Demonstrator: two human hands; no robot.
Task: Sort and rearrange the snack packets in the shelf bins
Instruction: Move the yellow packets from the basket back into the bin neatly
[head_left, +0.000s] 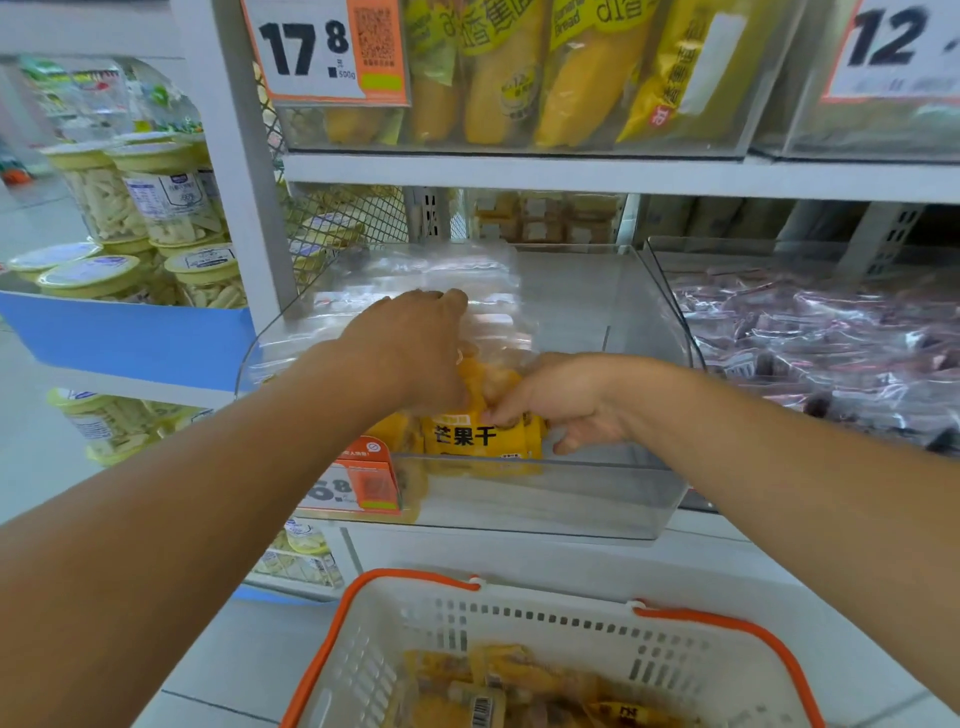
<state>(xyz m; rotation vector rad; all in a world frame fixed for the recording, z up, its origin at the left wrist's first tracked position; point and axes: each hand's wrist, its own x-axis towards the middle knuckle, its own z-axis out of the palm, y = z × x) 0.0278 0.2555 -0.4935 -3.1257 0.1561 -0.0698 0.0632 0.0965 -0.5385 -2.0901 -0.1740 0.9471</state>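
1. Spanning the view, the shelf (519, 174) carries clear bins side by side, with jars (156, 208) on a rack off its left end.
2. The middle bin (545, 499) sits at the shelf's front edge; both arms reach into it.
3. The right bin (810, 332), touching the middle one, is full of purplish packets.
4. A white basket (519, 623) with an orange rim sits below the shelf's front edge, with yellow packets (519, 691) inside.
5. The left hand (415, 348) lies palm down, fingers curled over a clear bag (415, 275) at the bin's left side.
6. The right hand (561, 400) pinches the top of a yellow packet (483, 434) at the bin's front wall.
7. An orange price tag (358, 483) hangs on the bin's front left corner.
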